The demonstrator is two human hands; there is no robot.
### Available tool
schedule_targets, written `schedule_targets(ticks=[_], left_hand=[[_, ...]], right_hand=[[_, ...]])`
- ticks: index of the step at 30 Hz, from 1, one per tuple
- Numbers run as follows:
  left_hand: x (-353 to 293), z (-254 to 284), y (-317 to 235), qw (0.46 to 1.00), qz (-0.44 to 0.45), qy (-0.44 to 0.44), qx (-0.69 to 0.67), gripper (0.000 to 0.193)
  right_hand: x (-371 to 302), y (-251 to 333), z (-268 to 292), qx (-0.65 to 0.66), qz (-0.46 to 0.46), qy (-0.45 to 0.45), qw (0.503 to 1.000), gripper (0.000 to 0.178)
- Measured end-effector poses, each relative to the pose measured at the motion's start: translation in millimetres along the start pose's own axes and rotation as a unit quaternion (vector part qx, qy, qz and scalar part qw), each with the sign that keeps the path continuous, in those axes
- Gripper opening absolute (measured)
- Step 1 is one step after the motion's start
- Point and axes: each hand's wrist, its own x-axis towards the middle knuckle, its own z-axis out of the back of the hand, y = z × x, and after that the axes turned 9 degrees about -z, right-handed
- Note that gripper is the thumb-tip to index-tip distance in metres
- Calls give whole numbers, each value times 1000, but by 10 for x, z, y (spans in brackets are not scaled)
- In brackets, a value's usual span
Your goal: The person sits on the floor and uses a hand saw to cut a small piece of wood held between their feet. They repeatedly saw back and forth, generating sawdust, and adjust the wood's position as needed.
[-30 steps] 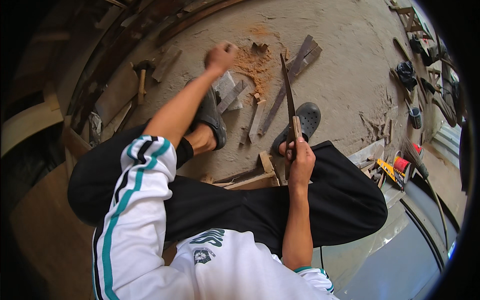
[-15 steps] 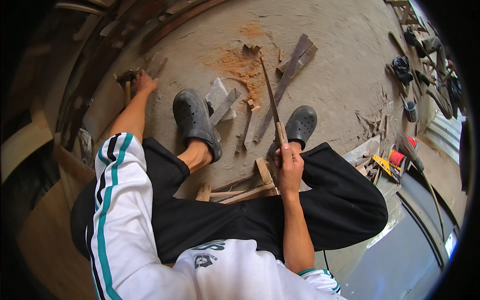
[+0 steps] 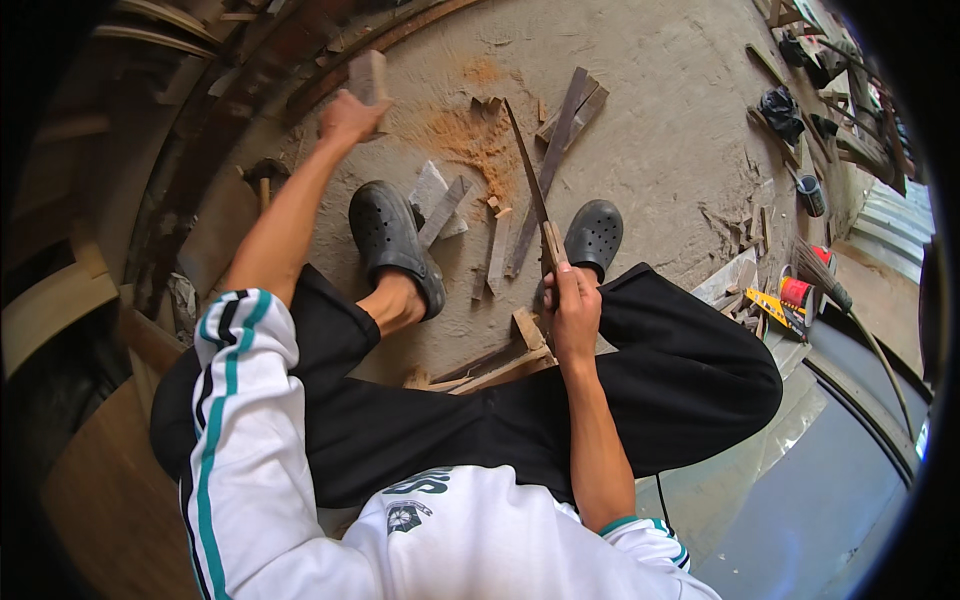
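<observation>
My left hand (image 3: 350,118) is closed round a short wooden block (image 3: 368,78), held up over the floor beyond my left shoe. The grip is partly hidden and a little blurred. In front of my right knee, my right hand (image 3: 574,300) grips the wooden handle of a handsaw (image 3: 530,170). Its long narrow blade points away from me toward the sawdust (image 3: 480,140). Past the blade, a dark wooden strip (image 3: 562,130) lies across another board piece. Between my feet are a grey wood strip (image 3: 445,212) on a pale slab and a thin offcut (image 3: 498,250).
My dark clogs (image 3: 392,240) stand on the rough floor either side of the offcuts. A wooden frame (image 3: 500,368) lies close to me. Boards (image 3: 215,235) lean at the left. On the right are a red can (image 3: 797,292), a brush (image 3: 825,272) and a dark cup (image 3: 811,195).
My left hand has lifted the wooden block from the floor at the left and carried it forward and right. My right hand keeps the handsaw almost where it was.
</observation>
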Motion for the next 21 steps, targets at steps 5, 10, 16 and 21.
schedule_targets(ticks=[5, 10, 16, 21], left_hand=[[-791, -264, -858, 997, -19, 73, 22, 113], [-1600, -738, -1056, 989, -64, 130, 30, 113], [-1946, -1105, -814, 991, -6, 121, 54, 105], [-1929, -1164, -788, 995, -2, 85, 60, 88]], right_hand=[[-63, -16, 25, 17, 13, 8, 1000, 38], [-106, -63, 65, 14, 24, 10, 1000, 39], [-128, -153, 70, 4, 46, 32, 998, 36], [-86, -195, 47, 1, 55, 27, 998, 39]])
